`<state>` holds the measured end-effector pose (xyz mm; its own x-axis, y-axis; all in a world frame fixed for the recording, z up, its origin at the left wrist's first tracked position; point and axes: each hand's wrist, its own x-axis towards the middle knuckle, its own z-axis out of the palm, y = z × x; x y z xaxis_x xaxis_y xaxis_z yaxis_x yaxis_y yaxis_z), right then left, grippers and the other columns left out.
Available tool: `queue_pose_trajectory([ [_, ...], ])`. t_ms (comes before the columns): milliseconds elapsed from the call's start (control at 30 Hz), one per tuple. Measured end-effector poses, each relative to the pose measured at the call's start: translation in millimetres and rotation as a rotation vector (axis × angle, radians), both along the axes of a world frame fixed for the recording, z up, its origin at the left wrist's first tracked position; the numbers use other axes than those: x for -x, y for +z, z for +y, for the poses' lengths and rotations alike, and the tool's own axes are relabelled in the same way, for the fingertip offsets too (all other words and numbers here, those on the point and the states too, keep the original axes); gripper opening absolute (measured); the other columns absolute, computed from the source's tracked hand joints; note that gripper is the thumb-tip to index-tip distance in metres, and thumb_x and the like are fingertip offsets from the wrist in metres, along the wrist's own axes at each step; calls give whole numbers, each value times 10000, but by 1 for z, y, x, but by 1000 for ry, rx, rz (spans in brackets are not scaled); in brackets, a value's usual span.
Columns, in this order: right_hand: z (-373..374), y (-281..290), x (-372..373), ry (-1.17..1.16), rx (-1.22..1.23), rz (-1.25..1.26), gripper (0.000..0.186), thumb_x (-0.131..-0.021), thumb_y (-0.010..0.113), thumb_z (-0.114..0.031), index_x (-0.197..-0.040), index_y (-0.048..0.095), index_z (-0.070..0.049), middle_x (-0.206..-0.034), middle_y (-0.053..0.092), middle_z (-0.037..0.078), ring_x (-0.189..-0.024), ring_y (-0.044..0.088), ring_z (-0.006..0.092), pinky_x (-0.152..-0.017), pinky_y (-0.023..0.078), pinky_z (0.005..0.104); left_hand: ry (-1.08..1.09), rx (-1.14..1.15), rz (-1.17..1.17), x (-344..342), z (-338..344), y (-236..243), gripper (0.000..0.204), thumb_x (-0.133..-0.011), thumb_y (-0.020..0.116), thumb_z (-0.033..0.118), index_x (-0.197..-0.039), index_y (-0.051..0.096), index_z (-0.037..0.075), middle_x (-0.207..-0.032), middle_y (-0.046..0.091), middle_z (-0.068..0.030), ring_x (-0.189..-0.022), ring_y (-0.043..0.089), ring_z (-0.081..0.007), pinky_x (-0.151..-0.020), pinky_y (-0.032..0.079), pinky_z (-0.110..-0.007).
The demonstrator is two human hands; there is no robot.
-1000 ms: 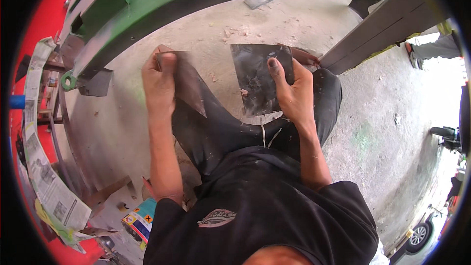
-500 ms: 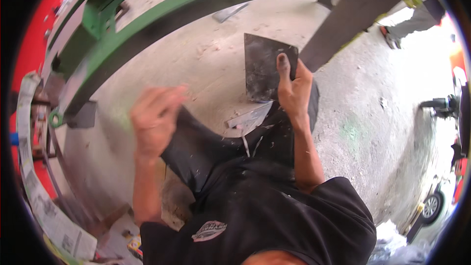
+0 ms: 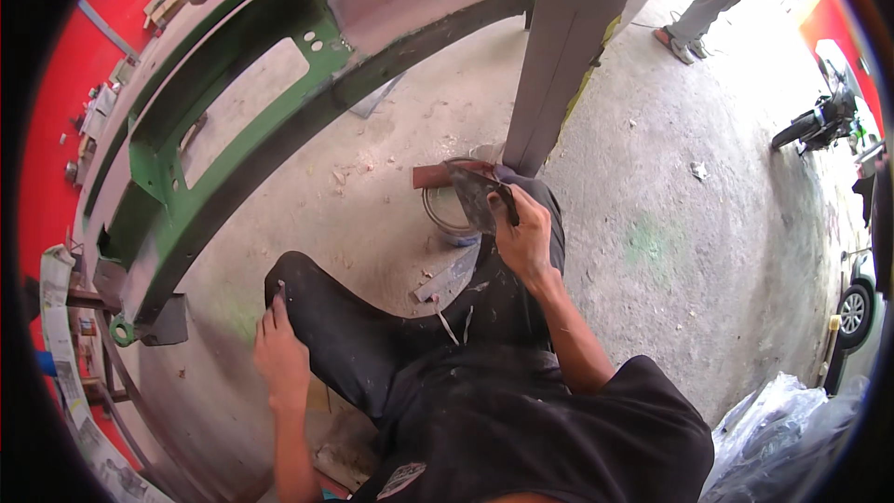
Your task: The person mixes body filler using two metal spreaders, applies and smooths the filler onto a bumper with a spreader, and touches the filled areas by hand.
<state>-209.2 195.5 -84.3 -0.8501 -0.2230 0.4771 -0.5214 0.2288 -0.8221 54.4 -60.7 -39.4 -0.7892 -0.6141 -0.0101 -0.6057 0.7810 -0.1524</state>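
My right hand (image 3: 527, 235) grips a dark flat rectangular plate (image 3: 473, 196), tilted over an open round metal can (image 3: 456, 233). A reddish-brown piece (image 3: 430, 177) lies across the can's rim, partly behind the plate. My left hand (image 3: 279, 345) is low beside my left knee (image 3: 298, 279), fingers loosely extended, with no held object visible. Between my legs a grey flat piece (image 3: 438, 281) lies on the floor.
A curved green and primer-pink metal frame (image 3: 242, 158) spans the upper left, and a grey vertical panel (image 3: 563, 37) stands ahead. Another person's legs (image 3: 698, 19), a motorcycle (image 3: 805, 126), a car wheel (image 3: 853, 315) and plastic sheeting (image 3: 764, 419) are at right; newspaper-covered strip (image 3: 58, 317) at left.
My left hand let go of its dark piece and moved down to my knee. My right hand's plate tilted forward toward the can. The view shifted, showing more of the frame.
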Motion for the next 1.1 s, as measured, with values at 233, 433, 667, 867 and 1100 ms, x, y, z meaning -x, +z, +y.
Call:
queue_pose_trajectory([
  [233,-11,-5,10,72,-2,-17,147,-898,632,-101,-992,658,9,-867,656,172,-736,630,331,-660,477,356,-198,-65,286,-12,9,-14,473,-923,496,75,-1387,441,7,-1312,547,-172,-1166,535,-344,-945,460,-422],
  [433,-29,7,7,267,-127,-117,230,-909,628,-209,-1047,674,-31,-980,680,146,-819,648,370,-690,507,411,-84,-121,479,-4,43,-22,461,-933,490,64,-1382,434,-26,-1385,477,-198,-1210,481,-410,-1009,408,-459],
  [667,-39,-47,31,268,42,-252,236,-932,597,-189,-1067,663,-7,-914,675,199,-785,651,375,-698,497,395,-184,-196,93,-31,106,43,448,-887,540,-1,-1331,499,-43,-1275,579,-210,-1103,573,-395,-903,487,-431],
  [867,-26,-71,32,263,99,-486,348,-994,556,-302,-990,636,37,-647,496,-6,-617,429,65,-545,392,280,-70,68,223,-13,107,73,381,-876,607,118,-1227,582,-29,-1119,649,-229,-845,658,-406,-734,527,-461],
  [1100,-13,-56,47,362,-1,-642,354,-984,551,-304,-1073,638,28,-744,638,208,-648,562,174,-673,468,343,237,-677,-67,-17,167,107,264,-905,546,99,-1110,642,-37,-971,670,-246,-826,650,-416,-709,515,-463],
])
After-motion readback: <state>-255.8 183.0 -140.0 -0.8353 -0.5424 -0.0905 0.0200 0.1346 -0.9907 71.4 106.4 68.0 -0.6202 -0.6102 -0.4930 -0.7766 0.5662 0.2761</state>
